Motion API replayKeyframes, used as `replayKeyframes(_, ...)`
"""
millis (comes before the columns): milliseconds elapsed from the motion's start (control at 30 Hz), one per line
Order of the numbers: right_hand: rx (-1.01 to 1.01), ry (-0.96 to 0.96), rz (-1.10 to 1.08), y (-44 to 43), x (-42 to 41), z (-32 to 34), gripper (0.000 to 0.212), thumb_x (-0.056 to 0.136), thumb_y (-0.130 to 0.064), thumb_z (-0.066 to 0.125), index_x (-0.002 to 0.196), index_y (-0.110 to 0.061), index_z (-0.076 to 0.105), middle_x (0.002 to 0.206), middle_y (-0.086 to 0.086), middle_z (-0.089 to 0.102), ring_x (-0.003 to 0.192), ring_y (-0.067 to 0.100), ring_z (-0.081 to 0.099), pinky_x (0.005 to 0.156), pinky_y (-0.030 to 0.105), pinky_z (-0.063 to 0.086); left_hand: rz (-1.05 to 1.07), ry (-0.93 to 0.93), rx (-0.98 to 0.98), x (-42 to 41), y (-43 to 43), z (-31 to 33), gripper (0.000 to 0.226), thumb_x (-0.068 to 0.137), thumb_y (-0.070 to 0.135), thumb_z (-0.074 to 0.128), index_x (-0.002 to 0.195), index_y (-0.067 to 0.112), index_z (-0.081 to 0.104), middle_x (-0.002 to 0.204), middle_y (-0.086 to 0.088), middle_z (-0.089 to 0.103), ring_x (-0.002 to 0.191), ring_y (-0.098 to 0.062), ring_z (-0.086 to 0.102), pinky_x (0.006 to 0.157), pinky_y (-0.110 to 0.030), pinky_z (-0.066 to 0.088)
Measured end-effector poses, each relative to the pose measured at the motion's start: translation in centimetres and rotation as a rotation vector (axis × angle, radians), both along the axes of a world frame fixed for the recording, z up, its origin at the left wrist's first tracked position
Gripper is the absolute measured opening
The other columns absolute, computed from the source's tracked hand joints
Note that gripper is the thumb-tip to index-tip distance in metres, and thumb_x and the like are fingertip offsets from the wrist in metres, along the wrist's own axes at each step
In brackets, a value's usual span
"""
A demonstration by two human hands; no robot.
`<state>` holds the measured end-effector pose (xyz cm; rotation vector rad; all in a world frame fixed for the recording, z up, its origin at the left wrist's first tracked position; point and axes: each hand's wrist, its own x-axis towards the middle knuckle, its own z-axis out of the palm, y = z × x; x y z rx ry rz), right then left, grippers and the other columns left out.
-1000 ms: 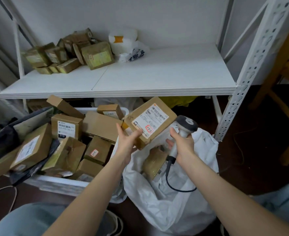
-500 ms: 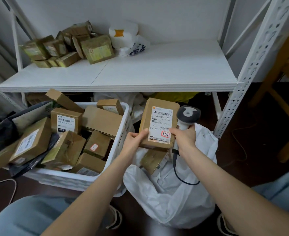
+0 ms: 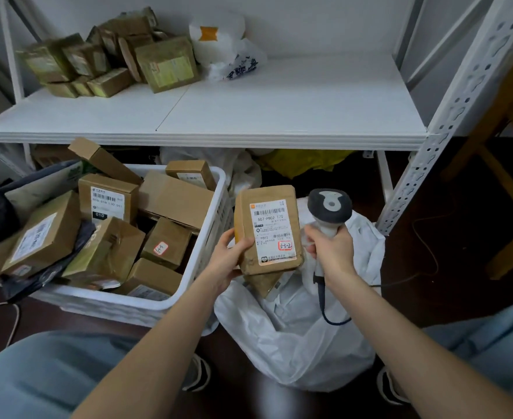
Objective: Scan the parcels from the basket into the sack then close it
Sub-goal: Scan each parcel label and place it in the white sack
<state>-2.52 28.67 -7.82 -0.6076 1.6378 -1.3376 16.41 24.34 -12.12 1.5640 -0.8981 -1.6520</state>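
Observation:
My left hand grips a brown cardboard parcel by its lower left corner, holding it upright with the white barcode label facing me. My right hand grips the handle of a grey and white barcode scanner, just right of the parcel; its black cable hangs down. Both are above the open white sack on the floor, where another brown parcel shows inside. The white basket at the left holds several cardboard parcels.
A white metal shelf stands behind, with several taped parcels and a white bag at its back left. Yellow and white bags lie under it. A wooden chair stands at the right. My knees frame the sack.
My left hand has turned the parcel from tilted to upright and moved it slightly right, label toward me. My right hand with the scanner has risen beside it.

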Motion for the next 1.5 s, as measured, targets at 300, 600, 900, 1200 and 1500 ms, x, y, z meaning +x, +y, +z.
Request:
replayKeyframes(300,0.069,-0.072,0.142,6.2,3.4,0.5,0.019,0.085,-0.018,0.070,0.092,-0.002,0.064,0.056,0.006,0.058,0.043,0.011,0.051,0.044,0.023,0.042,-0.033,0.053,-0.055,-0.8,1.2,-2.1,0.056,0.084,0.013,0.072,0.130,0.028,0.044,0.102,-0.007,0.071,0.089,-0.023,0.068,0.081,-0.045,0.055)
replayKeyframes(600,0.082,-0.023,0.193,9.4,4.0,1.6,0.029,0.083,-0.015,0.068,0.059,-0.005,0.058,0.045,0.003,0.052,0.038,0.011,0.047,0.042,0.022,0.040,-0.030,0.020,-0.071,-0.4,1.9,-2.7,0.057,0.081,0.012,0.074,0.129,0.025,0.044,0.105,-0.008,0.068,0.093,-0.024,0.067,0.088,-0.053,0.054)
replayKeyframes(900,0.086,-0.033,0.201,10.3,3.9,2.0,0.029,0.083,-0.011,0.066,0.057,-0.005,0.054,0.045,0.003,0.049,0.037,0.010,0.045,0.040,0.019,0.039,-0.021,0.022,-0.069,-0.3,2.4,-3.1,0.054,0.083,0.011,0.073,0.125,0.028,0.043,0.110,-0.012,0.067,0.096,-0.024,0.066,0.081,-0.046,0.055)
replayKeyframes(1200,0.091,-0.056,0.207,10.5,3.8,2.0,0.025,0.083,-0.009,0.065,0.060,-0.007,0.055,0.045,0.002,0.049,0.037,0.010,0.045,0.041,0.020,0.039,-0.012,0.019,-0.070,-0.2,2.4,-3.2,0.055,0.083,0.012,0.072,0.127,0.025,0.042,0.104,-0.007,0.067,0.092,-0.021,0.066,0.073,-0.039,0.055)
replayKeyframes(1500,0.098,-0.020,0.217,10.2,3.8,2.1,0.029,0.083,-0.010,0.064,0.056,-0.006,0.054,0.044,0.003,0.048,0.036,0.010,0.044,0.040,0.018,0.038,-0.009,-0.002,-0.076,-0.1,2.2,-3.6,0.062,0.082,0.014,0.073,0.134,0.023,0.040,0.105,-0.007,0.066,0.093,-0.020,0.065,0.071,-0.036,0.054)
